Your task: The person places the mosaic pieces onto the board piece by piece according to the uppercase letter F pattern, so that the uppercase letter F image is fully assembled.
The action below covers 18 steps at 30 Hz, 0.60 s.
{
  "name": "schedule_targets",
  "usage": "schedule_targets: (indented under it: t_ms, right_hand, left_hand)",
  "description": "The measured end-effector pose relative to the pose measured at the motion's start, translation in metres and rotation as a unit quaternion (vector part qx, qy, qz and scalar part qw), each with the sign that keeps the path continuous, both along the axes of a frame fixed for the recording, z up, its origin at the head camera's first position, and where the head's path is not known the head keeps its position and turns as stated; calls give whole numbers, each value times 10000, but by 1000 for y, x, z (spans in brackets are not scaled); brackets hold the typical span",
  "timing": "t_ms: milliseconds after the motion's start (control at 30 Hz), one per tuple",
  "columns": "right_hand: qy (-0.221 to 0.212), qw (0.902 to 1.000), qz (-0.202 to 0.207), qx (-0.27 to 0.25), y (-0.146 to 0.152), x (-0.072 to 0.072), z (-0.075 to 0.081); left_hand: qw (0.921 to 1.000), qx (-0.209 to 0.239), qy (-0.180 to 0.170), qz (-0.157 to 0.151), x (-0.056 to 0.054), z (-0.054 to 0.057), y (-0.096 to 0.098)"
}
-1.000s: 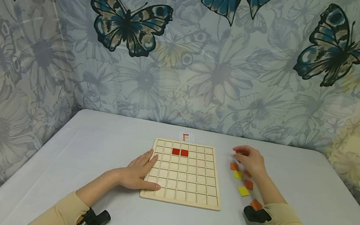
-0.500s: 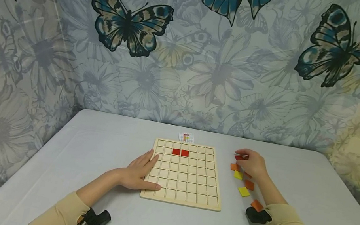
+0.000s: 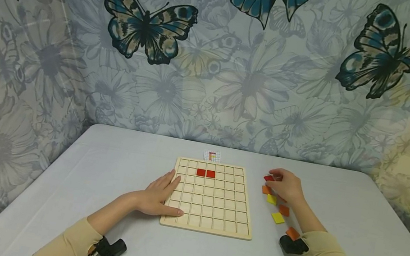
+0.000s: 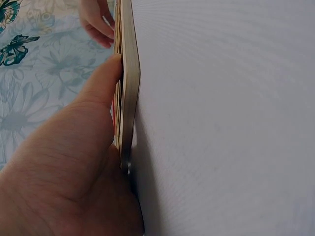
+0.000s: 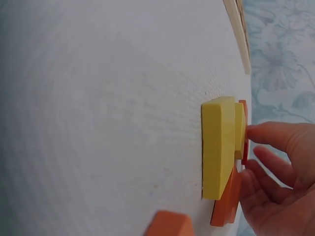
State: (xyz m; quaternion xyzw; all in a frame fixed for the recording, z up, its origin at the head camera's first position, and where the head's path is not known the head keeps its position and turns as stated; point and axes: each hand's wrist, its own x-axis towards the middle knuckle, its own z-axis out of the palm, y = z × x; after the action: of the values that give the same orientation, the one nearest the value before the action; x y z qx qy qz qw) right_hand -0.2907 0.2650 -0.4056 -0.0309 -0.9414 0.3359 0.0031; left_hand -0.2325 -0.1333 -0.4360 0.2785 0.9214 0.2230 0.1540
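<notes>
The pale wooden grid board lies on the white table, with two red tiles set side by side in its second row. My left hand rests flat along the board's left edge, thumb and fingers spread over the rim; the left wrist view shows the thumb lying along it. To the right of the board, my right hand pinches a loose red tile between thumb and fingers. Below it lie orange tiles and yellow tiles, partly overlapped by the hand.
A small pattern card with a coloured grid design lies just beyond the board's far edge. An orange tile sits close to the black camera on the right wrist. A butterfly-print cloth hangs behind the table.
My right hand has come down onto the loose red tile, first shifting right, then slightly left with the tile between its fingers. The left hand and the board have stayed put.
</notes>
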Motion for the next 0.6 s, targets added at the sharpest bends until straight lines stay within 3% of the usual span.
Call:
schedule_targets:
  t_ms: [600]
  right_hand:
    - [168,9999,2,31,2,-1,-2]
  left_hand:
    - [10000,-26,40,-11,-1,-2,-1]
